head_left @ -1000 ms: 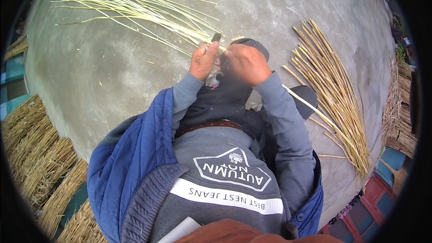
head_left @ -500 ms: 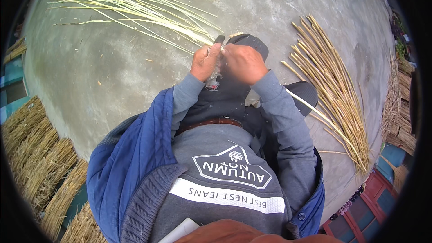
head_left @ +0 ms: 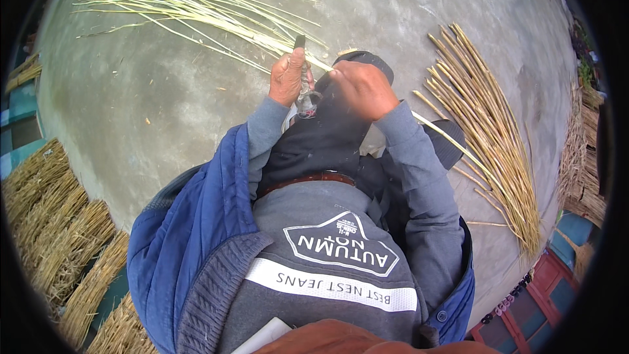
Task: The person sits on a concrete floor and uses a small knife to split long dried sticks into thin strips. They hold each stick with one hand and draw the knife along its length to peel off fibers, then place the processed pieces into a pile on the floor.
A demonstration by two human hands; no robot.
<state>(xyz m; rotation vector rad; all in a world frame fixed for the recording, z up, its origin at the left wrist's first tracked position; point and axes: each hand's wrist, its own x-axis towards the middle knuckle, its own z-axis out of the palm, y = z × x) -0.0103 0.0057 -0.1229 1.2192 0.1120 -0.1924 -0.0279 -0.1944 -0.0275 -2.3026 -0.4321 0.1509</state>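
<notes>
My left hand (head_left: 286,80) is closed around a small tool with a flat dark tip (head_left: 300,41) above the thumb. Crumpled clear plastic (head_left: 308,103) hangs below those fingers; the tool's exact kind is hidden. Just to the right, my right hand (head_left: 368,89), slightly blurred, grips a pale stalk (head_left: 320,63). That stalk spans the short gap between the hands, and a pale length of it seems to come out beyond my right forearm. Past my left hand, a spread of pale green peeled stalks (head_left: 196,10) lies on the ground.
A bundle of brown unpeeled stalks (head_left: 481,131) lies on the concrete ground (head_left: 196,111) at my right. My bent legs in dark trousers (head_left: 314,141) are under my hands. Straw-coloured bundles (head_left: 49,223) stand at the left edge, and a red-framed structure (head_left: 524,308) is at lower right.
The hands, close together before, are now apart. My left hand and the tool shifted left, my right hand slightly right, and a length of pale stalk shows between them.
</notes>
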